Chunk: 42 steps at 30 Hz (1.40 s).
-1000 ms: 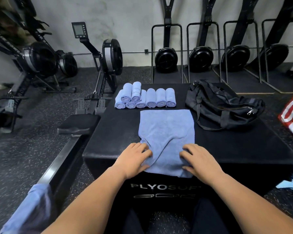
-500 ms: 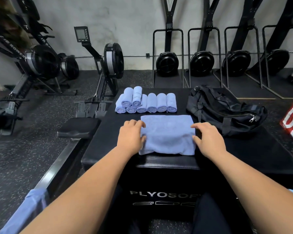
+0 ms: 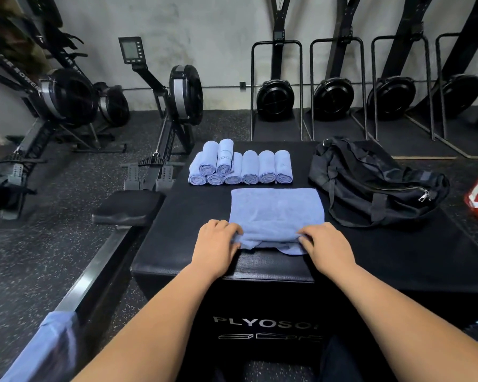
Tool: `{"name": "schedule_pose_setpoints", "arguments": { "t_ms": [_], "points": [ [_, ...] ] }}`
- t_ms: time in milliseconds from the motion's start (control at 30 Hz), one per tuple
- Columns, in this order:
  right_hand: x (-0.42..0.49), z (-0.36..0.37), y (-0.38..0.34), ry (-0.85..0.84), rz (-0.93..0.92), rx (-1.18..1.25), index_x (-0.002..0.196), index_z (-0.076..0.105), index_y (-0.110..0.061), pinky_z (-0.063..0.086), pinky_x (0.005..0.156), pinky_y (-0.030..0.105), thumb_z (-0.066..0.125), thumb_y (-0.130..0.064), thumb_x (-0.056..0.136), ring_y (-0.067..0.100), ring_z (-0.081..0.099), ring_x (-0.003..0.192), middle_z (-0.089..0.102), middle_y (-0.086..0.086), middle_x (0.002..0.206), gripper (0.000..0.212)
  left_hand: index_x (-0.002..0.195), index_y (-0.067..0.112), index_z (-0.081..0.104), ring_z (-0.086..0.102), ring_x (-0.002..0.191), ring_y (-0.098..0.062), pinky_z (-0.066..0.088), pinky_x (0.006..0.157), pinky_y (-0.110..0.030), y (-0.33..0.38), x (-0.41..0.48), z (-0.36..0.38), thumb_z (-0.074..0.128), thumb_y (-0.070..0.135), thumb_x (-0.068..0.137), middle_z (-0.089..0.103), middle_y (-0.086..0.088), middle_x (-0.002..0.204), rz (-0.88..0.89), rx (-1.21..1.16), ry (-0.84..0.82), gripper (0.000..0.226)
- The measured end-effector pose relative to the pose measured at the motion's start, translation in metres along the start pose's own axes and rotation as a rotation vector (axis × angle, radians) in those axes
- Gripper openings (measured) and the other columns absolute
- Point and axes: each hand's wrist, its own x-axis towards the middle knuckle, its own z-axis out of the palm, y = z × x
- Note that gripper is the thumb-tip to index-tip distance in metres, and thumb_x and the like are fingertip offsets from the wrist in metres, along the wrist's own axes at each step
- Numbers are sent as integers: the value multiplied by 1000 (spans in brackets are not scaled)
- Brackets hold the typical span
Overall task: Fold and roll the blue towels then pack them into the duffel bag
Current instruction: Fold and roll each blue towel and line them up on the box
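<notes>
Head view, fingers (image 3: 228,226) bunching fuzzy rectangular towel (image 3: 277,206)

Blue towel (image 3: 276,208) folded flat, near edge bunched, rolled towels (image 3: 250,168) behind — black duffel bag (image 3: 375,183) slumped right

We are gripping the near edge of the folded blue towel (image 3: 276,208) with both hands. Our left hand (image 3: 217,241) is pinching its left corner and our right hand (image 3: 327,242) is bunching its right corner, fingers curling into the cloth. The towel is lying on the black plyo box (image 3: 177,230). Just beyond it, eight rolled towels (image 3: 250,166) are sitting in a row, two resting on top. The black duffel bag (image 3: 370,183) is slumping to their right.
</notes>
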Motion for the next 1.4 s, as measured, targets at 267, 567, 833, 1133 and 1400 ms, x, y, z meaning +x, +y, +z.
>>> {"name": "schedule_pose_setpoints", "arguments": {
  "t_ms": [267, 567, 833, 1133, 1400],
  "points": [
    [38, -31, 16, 164, 162, 228, 108, 71, -32, 48, 84, 40, 77, -19, 85, 28, 54, 104, 62, -4, 107, 27, 137, 38, 57, 56, 103, -20, 47, 88, -40, -7, 30, -18, 67, 43, 96, 66, 12, 97, -230, -258, 26, 42],
    [11, 1, 22, -22, -335, -63, 98, 74, -40, 46, 75, 39, 78, -58, 79, 19, 52, 94, 56, -14, 99, 27, 105, 32, 74, 53, 103, -21, 45, 93, -39, -13, 15, 4, 64, 50, 92, 62, 10, 106, 288, -36, 35, 25],
    [31, -4, 23, 116, 8, 272, 83, 71, -31, 42, 81, 36, 78, -30, 87, 20, 50, 96, 63, -13, 92, 8, 91, 28, 70, 51, 109, -19, 43, 95, -39, -17, 31, 0, 58, 45, 98, 64, 14, 106, -56, -237, 137, 22],
    [25, -18, 33, 62, -71, 81, 85, 71, -35, 48, 77, 44, 77, -35, 84, 20, 50, 91, 59, -14, 88, 6, 95, 28, 65, 43, 115, -24, 44, 92, -40, -14, 37, -4, 80, 21, 79, 55, 6, 116, -49, -89, 72, 23],
    [8, 0, 31, -49, -461, -111, 103, 70, -39, 41, 74, 36, 67, -69, 85, 17, 52, 98, 57, -14, 106, 36, 104, 32, 74, 44, 127, -29, 40, 110, -42, -26, 10, 1, 76, 56, 77, 57, 0, 133, 215, 33, -30, 36]
  ]
}}
